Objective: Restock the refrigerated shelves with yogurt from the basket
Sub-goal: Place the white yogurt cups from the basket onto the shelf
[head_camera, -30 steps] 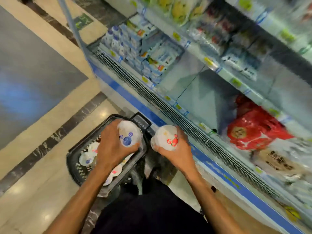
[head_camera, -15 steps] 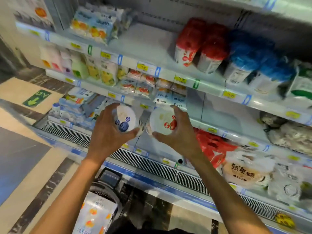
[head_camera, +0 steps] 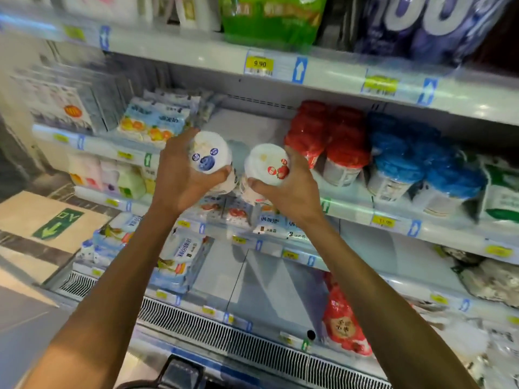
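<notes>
gripping one yogurt cup in each hand, the person is reaching up toward the refrigerated shelf (head_camera: 247, 123) at twelve o'clock. the left hand (head_camera: 177, 181) is clasping the blueberry yogurt cup (head_camera: 209, 157) by its sides, thumb hooking the near edge, lid tilting toward the camera. the right hand (head_camera: 289, 192) is clasping the strawberry yogurt cup (head_camera: 266, 164) the same way, at three o'clock of the first. the cups are sitting just beside each other; whether they are touching i cannot tell. both are hanging in the air before the shelf edge, not resting on it. a bare patch of shelf is lying behind them, between the peach packs (head_camera: 148, 127) at ten o'clock and the red-capped tubs (head_camera: 325, 136) at two o'clock, so i am judging that gap to be the target. the basket handle (head_camera: 179, 370) is showing at six o'clock, its contents hidden. the side grip is likely leaving each base free for setting down upright.
</notes>
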